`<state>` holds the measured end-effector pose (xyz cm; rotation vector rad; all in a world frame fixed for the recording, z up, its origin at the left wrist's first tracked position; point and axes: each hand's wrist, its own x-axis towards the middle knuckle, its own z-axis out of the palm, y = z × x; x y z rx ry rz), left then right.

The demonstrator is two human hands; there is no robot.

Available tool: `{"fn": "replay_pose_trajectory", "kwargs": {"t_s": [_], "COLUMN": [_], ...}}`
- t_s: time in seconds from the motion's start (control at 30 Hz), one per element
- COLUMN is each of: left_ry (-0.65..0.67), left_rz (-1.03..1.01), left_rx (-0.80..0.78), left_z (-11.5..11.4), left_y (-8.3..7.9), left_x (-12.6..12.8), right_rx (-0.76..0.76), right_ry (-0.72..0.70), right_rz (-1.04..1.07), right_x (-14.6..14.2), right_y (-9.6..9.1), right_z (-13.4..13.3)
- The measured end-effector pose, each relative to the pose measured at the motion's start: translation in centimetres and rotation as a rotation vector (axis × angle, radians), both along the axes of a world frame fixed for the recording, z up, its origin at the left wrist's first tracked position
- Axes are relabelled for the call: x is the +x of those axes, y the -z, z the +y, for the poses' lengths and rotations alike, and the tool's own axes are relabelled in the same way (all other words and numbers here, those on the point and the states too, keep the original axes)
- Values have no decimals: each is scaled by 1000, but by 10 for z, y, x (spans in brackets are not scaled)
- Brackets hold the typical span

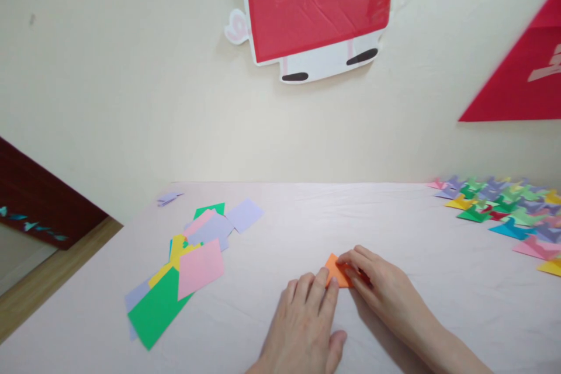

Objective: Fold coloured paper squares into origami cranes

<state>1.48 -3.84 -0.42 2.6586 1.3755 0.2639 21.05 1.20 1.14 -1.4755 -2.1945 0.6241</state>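
A small folded orange paper point(336, 272) lies on the pale table point(333, 216) in front of me. My left hand point(307, 321) rests palm down with its fingers together, the fingertips pressing the paper's left edge. My right hand point(381, 286) comes in from the right, fingers curled and pinching the paper's right side against the table. Part of the orange paper is hidden under both hands.
A loose pile of flat coloured paper squares point(184, 269) lies to the left. Several folded paper shapes point(508, 210) in many colours cover the far right of the table. A small lilac piece point(169, 198) sits at the back left. The wall behind carries red decorations point(318, 6).
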Motion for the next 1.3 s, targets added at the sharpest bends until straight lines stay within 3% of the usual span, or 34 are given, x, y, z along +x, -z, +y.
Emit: {"fn": "replay_pose_trajectory", "kwargs": {"t_s": [1.3], "left_ry": [-31], "left_rz": [5], "left_rx": [-18], "left_z": [0], "left_y": [-9], "left_x": [5], "right_rx": [30], "right_ry": [57], "right_rz": [-67], "right_x": [-5], "right_y": [2], "right_z": [0]}}
